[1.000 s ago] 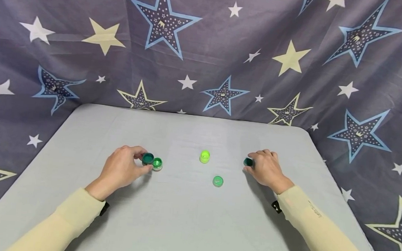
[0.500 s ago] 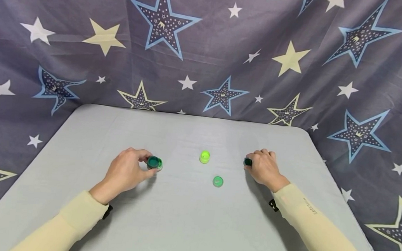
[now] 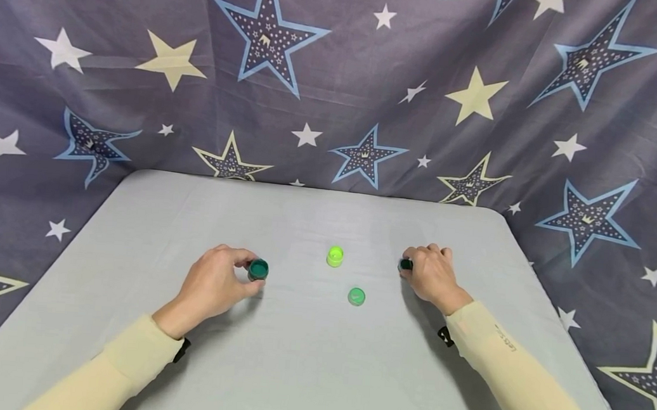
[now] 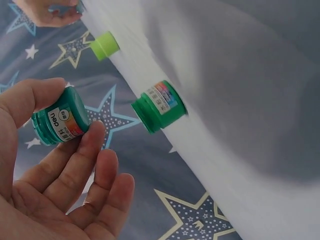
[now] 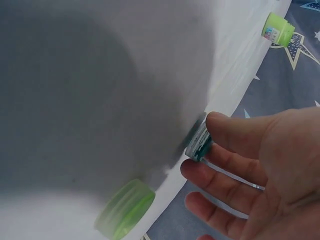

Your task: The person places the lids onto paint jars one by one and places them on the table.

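Note:
In the head view my left hand (image 3: 214, 283) holds a dark green paint jar (image 3: 258, 267), its open top facing up, between thumb and fingers. The left wrist view shows this labelled jar (image 4: 61, 117) raised above a brighter green paint jar (image 4: 160, 106) that stands upright on the table. From the head view the held jar covers the lower one. My right hand (image 3: 431, 273) pinches a dark green lid (image 3: 405, 265) at the tabletop, thumb on one side and fingertips on the other. In the right wrist view the lid's ridged edge (image 5: 199, 143) shows beside the fingertips.
A lime-green open jar (image 3: 334, 256) stands mid-table, with a green lid (image 3: 356, 296) lying nearer. In the right wrist view a lime-green lid (image 5: 125, 210) lies past my right hand, hidden from the head view. A star-patterned curtain (image 3: 325, 90) rises behind the grey table (image 3: 305, 368).
My left hand has moved a little to the right, bringing the dark green jar over the brighter green one, which it now hides. The right hand has barely shifted and keeps the lid.

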### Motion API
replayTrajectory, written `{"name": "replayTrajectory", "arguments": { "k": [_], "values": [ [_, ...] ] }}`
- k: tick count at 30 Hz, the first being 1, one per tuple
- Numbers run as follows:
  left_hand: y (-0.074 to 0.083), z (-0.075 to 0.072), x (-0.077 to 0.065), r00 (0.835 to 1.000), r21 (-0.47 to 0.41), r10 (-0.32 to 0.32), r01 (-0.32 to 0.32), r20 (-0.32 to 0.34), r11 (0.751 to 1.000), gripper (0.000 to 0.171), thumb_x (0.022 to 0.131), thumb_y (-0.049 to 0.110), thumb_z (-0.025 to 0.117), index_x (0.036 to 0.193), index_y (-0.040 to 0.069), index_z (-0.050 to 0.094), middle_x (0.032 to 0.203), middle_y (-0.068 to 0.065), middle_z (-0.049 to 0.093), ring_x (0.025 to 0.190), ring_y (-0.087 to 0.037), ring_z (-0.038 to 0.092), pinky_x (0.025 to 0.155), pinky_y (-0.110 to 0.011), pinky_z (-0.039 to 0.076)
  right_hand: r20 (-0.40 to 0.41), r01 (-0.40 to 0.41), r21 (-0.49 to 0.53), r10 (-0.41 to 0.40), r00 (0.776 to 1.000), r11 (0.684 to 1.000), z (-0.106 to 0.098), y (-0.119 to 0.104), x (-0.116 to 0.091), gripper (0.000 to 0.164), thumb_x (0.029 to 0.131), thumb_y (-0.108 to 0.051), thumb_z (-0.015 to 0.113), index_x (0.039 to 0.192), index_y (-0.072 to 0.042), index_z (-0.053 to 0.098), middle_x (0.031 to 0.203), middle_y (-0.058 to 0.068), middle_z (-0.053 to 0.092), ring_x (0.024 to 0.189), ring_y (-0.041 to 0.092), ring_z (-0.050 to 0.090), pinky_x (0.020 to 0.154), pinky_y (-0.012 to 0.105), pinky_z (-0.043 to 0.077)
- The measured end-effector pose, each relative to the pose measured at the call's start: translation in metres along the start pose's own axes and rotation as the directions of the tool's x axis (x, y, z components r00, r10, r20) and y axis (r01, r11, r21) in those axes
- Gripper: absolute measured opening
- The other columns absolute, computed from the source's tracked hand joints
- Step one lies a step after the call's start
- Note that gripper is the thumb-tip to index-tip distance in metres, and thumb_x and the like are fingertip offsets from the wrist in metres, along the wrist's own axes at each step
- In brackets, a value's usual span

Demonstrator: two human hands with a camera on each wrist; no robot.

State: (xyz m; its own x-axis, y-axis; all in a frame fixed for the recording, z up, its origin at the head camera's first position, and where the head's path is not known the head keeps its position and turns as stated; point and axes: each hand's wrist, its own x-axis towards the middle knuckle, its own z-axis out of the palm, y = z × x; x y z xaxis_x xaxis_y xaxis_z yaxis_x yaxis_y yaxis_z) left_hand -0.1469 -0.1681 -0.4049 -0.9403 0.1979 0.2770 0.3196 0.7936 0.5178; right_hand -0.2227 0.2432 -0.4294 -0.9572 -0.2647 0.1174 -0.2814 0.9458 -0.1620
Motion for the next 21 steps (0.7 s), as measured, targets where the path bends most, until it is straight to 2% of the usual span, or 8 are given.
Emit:
{"name": "replayTrajectory", "arguments": {
  "k": [12,21],
  "values": [
    [0.011,0.006,-0.003,1.0,-0.023,0.021,-0.021,0.009,1.0,0.026,0.076,0.021,0.09,0.099,0.017,0.079,0.085,0.007,0.068,0.09,-0.025,0.065,0.073,-0.042,0.053,-0.075,0.016,0.023,-0.014,0.997,1.0,-0.004,-0.008,-0.009,0.03,0.086,-0.016,0.084,0.112,-0.006,0.075,0.099,0.011,0.073,0.087,0.031,0.056,0.082,0.051,0.034],
    [0.017,0.011,-0.006,0.999,-0.018,0.041,-0.041,0.015,0.999,0.025,0.075,0.021,0.09,0.097,0.018,0.079,0.086,0.005,0.068,0.087,-0.023,0.065,0.071,-0.04,0.053,-0.115,0.049,0.036,-0.045,0.992,0.998,-0.007,-0.014,-0.016,0.03,0.085,-0.016,0.085,0.111,-0.006,0.075,0.098,0.011,0.074,0.085,0.031,0.056,0.081,0.051,0.035]
  ]
}}
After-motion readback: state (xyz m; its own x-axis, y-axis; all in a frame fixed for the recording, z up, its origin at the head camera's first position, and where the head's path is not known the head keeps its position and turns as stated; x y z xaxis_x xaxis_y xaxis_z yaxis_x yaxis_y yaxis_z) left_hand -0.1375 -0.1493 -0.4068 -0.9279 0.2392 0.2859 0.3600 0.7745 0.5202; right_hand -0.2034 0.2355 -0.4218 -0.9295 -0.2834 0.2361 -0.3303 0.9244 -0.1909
